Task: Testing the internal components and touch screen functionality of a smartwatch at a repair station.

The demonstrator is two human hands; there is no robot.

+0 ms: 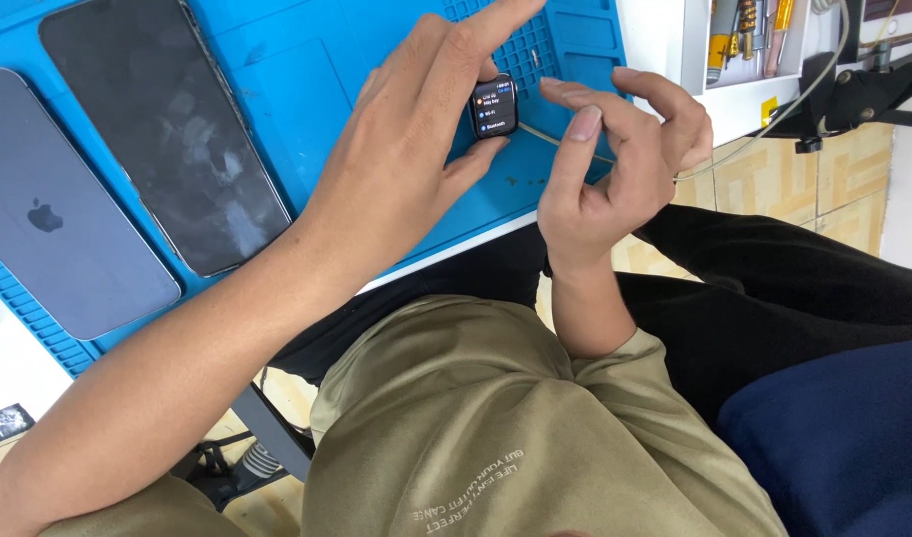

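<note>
Olive cotton shirt [496, 418] lies nearest. On the blue ribbed silicone mat [307, 80], at left, rest a matte grey slab phone [58, 229] and a smudged black-glass phone [163, 129]. My left hand [406, 149] pinches the small rounded black smartwatch body [494, 105] between thumb and middle finger, index raised, just above the mat's near edge. My right hand [615, 159] curls, fingertips pressed near a thin pale cable [546, 137]. Risk: slick glass slipping from this light pinch, or the cable snagging.
</note>
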